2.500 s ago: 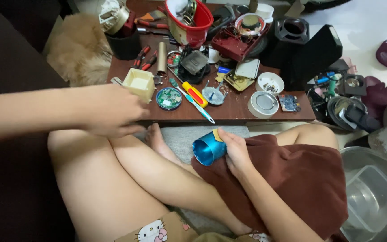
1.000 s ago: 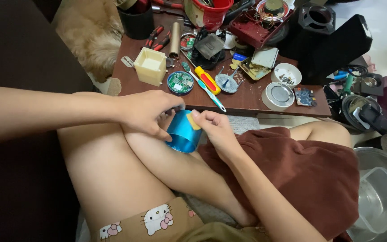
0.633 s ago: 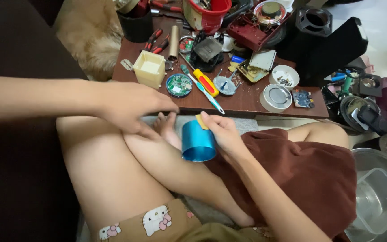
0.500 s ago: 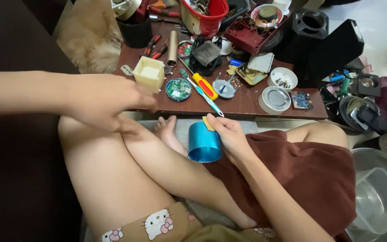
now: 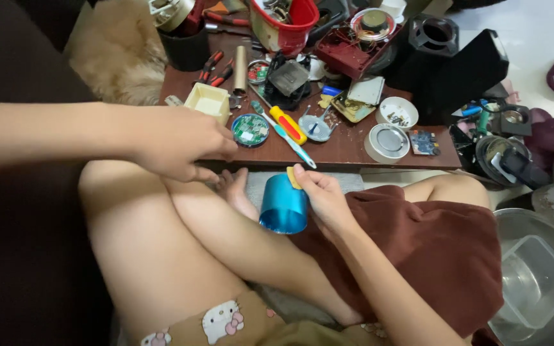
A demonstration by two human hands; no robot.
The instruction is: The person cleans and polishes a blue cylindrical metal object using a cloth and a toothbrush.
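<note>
My right hand [image 5: 325,202] grips a blue metal cylinder [image 5: 283,205] over my crossed legs, its open end facing me, with a small yellow piece [image 5: 294,177] pressed on its top rim by my thumb. My left hand [image 5: 176,144] hovers at the near edge of the low brown table [image 5: 347,152], fingers loosely curled with nothing visible in them. It is closest to a cream square box [image 5: 209,101] and a round green circuit board [image 5: 250,129].
The table carries a yellow-and-red screwdriver [image 5: 288,124], a teal tool [image 5: 293,142], a white round lid [image 5: 386,141], a white bowl of screws [image 5: 397,112], a red bucket [image 5: 286,22] and a black speaker [image 5: 453,57]. Tan fur [image 5: 117,54] lies far left. A clear tub [image 5: 537,282] sits at the right.
My left hand let go of the blue cylinder and moved up and left to the table edge. My right hand kept the cylinder and turned its open end toward me.
</note>
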